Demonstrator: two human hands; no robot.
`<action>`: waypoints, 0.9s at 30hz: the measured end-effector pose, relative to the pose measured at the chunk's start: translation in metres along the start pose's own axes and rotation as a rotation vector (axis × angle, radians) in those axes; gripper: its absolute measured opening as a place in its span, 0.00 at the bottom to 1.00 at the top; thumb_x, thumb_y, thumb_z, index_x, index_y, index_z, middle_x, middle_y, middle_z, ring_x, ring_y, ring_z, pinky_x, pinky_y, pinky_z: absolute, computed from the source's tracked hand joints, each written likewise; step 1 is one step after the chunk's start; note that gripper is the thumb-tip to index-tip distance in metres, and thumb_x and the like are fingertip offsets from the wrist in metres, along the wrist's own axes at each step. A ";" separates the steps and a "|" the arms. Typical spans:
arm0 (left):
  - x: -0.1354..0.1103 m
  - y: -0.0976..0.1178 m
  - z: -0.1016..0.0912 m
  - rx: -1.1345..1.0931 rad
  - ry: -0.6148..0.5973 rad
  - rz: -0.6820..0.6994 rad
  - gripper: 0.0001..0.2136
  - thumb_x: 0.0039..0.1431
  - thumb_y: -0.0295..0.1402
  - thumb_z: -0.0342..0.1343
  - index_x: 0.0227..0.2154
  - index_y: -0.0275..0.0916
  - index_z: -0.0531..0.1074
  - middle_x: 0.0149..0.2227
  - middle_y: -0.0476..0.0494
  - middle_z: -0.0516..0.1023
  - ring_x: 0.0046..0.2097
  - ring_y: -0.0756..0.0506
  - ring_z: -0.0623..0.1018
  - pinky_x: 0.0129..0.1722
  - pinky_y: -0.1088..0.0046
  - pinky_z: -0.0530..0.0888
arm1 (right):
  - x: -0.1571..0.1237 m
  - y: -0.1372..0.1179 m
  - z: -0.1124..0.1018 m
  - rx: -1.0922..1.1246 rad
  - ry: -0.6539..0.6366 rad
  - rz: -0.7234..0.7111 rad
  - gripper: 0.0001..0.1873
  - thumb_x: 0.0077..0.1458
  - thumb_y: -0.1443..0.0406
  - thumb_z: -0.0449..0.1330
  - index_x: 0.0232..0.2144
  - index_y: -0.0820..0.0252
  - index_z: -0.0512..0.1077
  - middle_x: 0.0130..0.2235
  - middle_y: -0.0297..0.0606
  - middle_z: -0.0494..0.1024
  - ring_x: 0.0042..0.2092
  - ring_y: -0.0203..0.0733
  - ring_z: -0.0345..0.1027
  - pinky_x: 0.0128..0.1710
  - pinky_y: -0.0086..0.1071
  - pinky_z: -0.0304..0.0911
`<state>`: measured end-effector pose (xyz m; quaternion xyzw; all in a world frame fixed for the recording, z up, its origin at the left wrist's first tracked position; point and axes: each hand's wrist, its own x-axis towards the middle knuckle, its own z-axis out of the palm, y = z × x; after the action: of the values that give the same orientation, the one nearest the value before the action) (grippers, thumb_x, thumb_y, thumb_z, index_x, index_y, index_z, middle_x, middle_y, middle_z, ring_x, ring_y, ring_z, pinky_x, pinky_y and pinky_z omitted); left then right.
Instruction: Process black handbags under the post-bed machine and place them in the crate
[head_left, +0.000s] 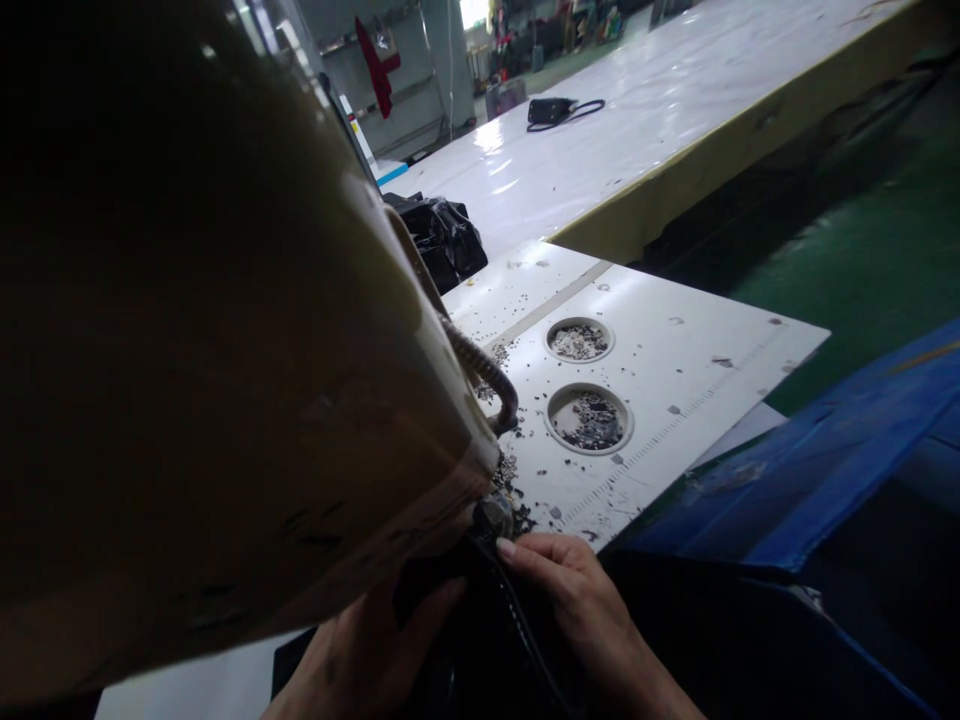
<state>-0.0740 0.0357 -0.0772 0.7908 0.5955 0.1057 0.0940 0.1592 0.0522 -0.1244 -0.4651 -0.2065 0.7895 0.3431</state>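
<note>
A big beige sewing machine head (225, 350) fills the left of the view. Under its front end lies black material with a stitched seam (517, 620). My right hand (577, 600) rests on that material just right of the needle area, fingers pressed together and flat on it. My left hand (367, 650) lies lower left on the same black piece, partly hidden under the machine, fingers curled against the fabric. The needle itself is hidden behind the machine body.
The white machine table (675, 370) has two round recesses (589, 415) holding dark scraps, with specks scattered around. A blue sheet (810, 470) lies to the right. Behind stands a long glossy white table (637, 130) carrying a black device with a cord (551, 110); a black bag (442, 235).
</note>
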 end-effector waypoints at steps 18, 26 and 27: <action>0.002 0.003 0.002 -0.073 -0.013 -0.042 0.20 0.66 0.48 0.59 0.56 0.47 0.68 0.50 0.40 0.84 0.50 0.34 0.85 0.49 0.54 0.83 | -0.001 0.003 -0.002 0.016 -0.005 -0.017 0.30 0.43 0.42 0.72 0.21 0.64 0.73 0.18 0.28 0.63 0.21 0.31 0.52 0.23 0.28 0.45; 0.007 0.044 -0.022 -0.316 0.100 0.006 0.16 0.65 0.39 0.60 0.55 0.50 0.73 0.52 0.43 0.84 0.52 0.38 0.84 0.52 0.60 0.83 | -0.004 0.008 -0.007 -0.008 -0.086 -0.143 0.33 0.39 0.40 0.74 0.20 0.62 0.70 0.18 0.26 0.62 0.22 0.30 0.52 0.24 0.28 0.45; 0.002 0.046 -0.022 -0.339 0.092 0.029 0.17 0.65 0.40 0.61 0.56 0.52 0.73 0.55 0.44 0.83 0.55 0.37 0.83 0.54 0.60 0.82 | -0.011 0.008 -0.013 -0.047 -0.094 -0.180 0.34 0.39 0.39 0.74 0.19 0.61 0.68 0.18 0.25 0.61 0.22 0.30 0.52 0.24 0.28 0.46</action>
<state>-0.0370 0.0256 -0.0431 0.7664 0.5614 0.2421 0.1974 0.1713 0.0391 -0.1289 -0.4149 -0.2819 0.7714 0.3916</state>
